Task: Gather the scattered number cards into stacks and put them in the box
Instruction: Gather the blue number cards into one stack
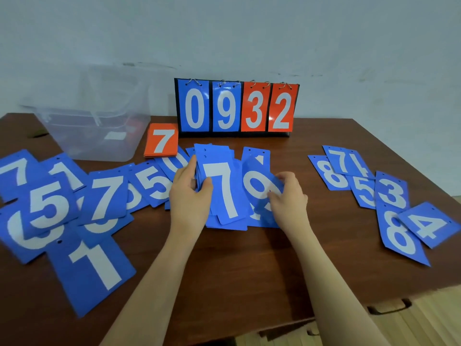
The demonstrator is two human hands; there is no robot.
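Nearest the camera, 2 bare forearms reach over the brown table (249,265) toward a pile of blue cards at its middle. On the left, the left hand (190,193) curls round the left edge of a thick blue stack (222,186) whose top card shows a 7; the thumb lies on the face of that card and the fingers wrap the stack's side. Opposite it, the right hand (289,196) pinches the right edge of a blue 9 card (259,188), which sits tilted, its left part against the stack and over other blue cards lying flat beneath.

Loose blue cards (52,208) overlap in a spread on the left side of the table, showing 7, 1, 5, 7, 5 and a large 1 closest to the near edge. Another group of blue cards (396,206) lies well apart on the right, with 8, 7, 4, 5, 3, 8 and 4.

Behind the pile, an orange stack (162,141) topped by a 7 rests just beside the clear plastic box (99,131) at the far left. A flip scoreboard (237,108) reading 0932 stands upright against the wall.
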